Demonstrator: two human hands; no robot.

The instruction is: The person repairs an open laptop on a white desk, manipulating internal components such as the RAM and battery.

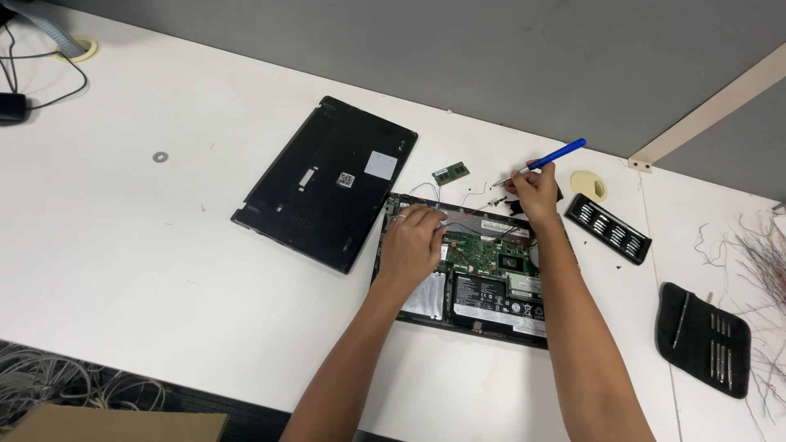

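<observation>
An opened laptop [491, 303] lies on the white table [164, 245], its green circuit board and battery exposed. My left hand [412, 242] rests on the laptop's upper left part, fingers curled on the metal strip by the board. My right hand [536, 193] hovers over the laptop's upper right corner and grips a blue-handled screwdriver [557, 155], its tip pointing left. A small green memory module [451, 173] lies just behind the laptop.
The laptop's black bottom cover [327, 180] lies to the left. A black bit holder [607, 228] and a black tool pouch [702, 338] sit at the right, beside loose coloured wires [765, 245]. A washer [160, 156] lies far left. Cables run at the top left.
</observation>
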